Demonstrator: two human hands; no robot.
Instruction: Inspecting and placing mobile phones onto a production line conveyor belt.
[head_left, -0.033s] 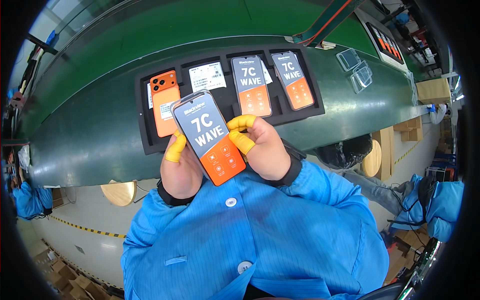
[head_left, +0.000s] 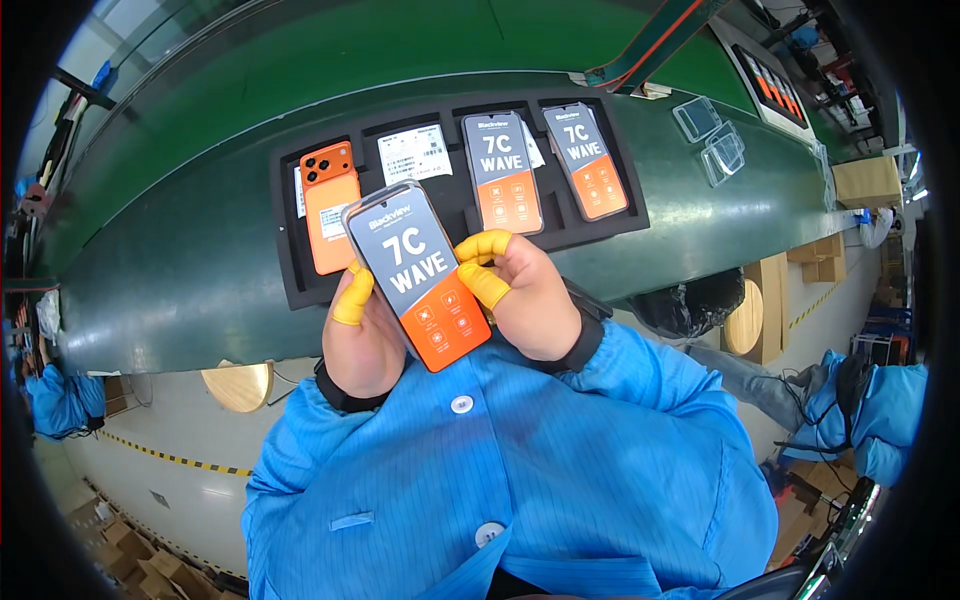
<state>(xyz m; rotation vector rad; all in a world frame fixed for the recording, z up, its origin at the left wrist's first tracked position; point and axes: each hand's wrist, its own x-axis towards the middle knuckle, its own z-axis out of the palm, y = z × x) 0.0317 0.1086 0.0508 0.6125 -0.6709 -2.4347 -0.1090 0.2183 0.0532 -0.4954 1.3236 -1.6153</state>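
Both my hands hold a smartphone (head_left: 418, 275) upright in front of my chest, its grey and orange printed front facing me. My left hand (head_left: 362, 330) grips its left edge, and my right hand (head_left: 520, 295) pinches the right edge. Yellow finger cots cover several fingertips. A clear rim shows around the phone's top corner. Behind it lies a black foam tray (head_left: 630, 165) with compartments. An orange phone (head_left: 330, 200) rests back-up in the left one. White labelled paper (head_left: 413, 152) lies in the one beside it. Two more phones, the nearer-middle phone (head_left: 503, 170) and the right phone (head_left: 585, 160), lie face-up.
Clear phone cases (head_left: 722, 155) lie on the green workbench (head_left: 180, 270) right of the tray. Farther right stands another tray of phones (head_left: 768, 85). A black plastic bag (head_left: 690, 305) hangs at the bench edge. Wooden stools (head_left: 238, 386) and a person in blue (head_left: 880, 410) are nearby.
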